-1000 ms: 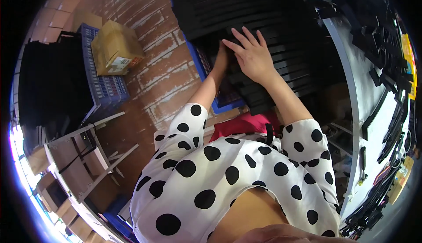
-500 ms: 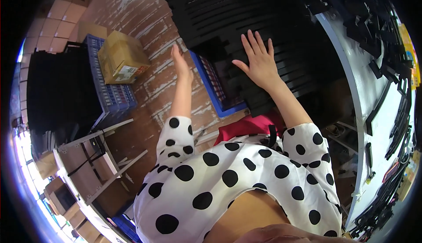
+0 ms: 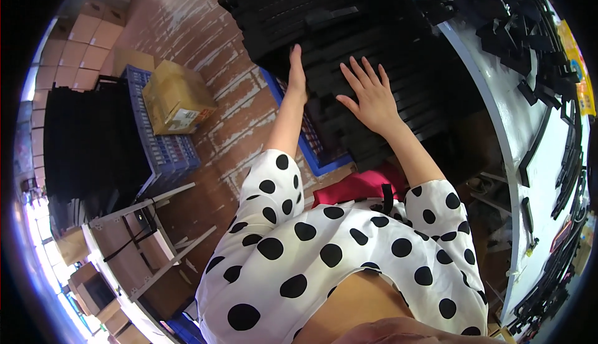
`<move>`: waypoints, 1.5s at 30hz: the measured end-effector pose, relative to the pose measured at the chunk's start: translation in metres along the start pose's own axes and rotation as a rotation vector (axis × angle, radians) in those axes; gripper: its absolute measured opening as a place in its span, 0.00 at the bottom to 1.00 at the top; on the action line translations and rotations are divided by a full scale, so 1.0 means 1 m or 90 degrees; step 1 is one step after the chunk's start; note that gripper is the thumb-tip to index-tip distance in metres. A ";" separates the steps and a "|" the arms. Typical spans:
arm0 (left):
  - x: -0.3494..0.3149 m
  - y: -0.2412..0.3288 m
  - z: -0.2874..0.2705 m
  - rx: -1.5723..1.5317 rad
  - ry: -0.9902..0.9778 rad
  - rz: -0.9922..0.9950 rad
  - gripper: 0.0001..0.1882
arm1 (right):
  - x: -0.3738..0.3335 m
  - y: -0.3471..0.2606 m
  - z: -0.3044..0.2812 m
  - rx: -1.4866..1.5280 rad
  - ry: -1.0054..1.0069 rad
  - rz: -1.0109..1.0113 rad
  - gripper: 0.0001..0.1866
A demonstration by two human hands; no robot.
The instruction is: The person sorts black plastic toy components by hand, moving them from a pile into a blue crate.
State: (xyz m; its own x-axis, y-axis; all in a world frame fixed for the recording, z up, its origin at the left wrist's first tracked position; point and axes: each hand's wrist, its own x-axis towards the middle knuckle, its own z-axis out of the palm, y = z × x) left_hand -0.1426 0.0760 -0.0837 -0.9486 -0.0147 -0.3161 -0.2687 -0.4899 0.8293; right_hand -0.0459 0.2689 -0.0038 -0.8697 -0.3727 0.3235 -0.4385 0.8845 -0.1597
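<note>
My right hand (image 3: pixel 372 100) lies flat with its fingers spread on top of a large stack of black strips (image 3: pixel 293 17). Held edge-on, my left hand (image 3: pixel 298 75) has its fingers stretched out and its palm toward the left ends of the strips. Whether its palm touches them I cannot tell. Under the stack a blue plastic crate (image 3: pixel 331 168) shows its near rim and lattice side. Neither hand grasps anything.
To the left, a cardboard box (image 3: pixel 177 98) sits on another blue crate (image 3: pixel 163 157) beside more stacked black pieces (image 3: pixel 90 138). Along the right runs a white table (image 3: pixel 489 85) strewn with loose black parts (image 3: pixel 514 39). Cartons (image 3: pixel 87 29) stand at the far left.
My left hand has moved right and forward, from over the floor to the side of the stack. My right hand stays on the strips, slightly lower in view.
</note>
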 end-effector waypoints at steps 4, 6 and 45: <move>-0.003 0.005 -0.003 -0.013 -0.017 -0.049 0.46 | -0.002 -0.001 -0.003 -0.009 -0.002 0.003 0.34; -0.013 0.006 -0.005 -0.003 -0.002 -0.083 0.46 | -0.003 -0.002 -0.004 -0.008 -0.005 0.002 0.33; 0.007 0.103 -0.027 0.647 -0.014 0.580 0.17 | -0.007 0.002 -0.006 0.035 0.029 -0.001 0.30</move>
State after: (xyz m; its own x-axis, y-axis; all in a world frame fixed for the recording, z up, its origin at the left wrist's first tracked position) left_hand -0.1727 0.0018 -0.0133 -0.8540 0.0332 0.5193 0.4531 0.5379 0.7109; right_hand -0.0397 0.2744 -0.0009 -0.8587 -0.3595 0.3651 -0.4524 0.8666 -0.2106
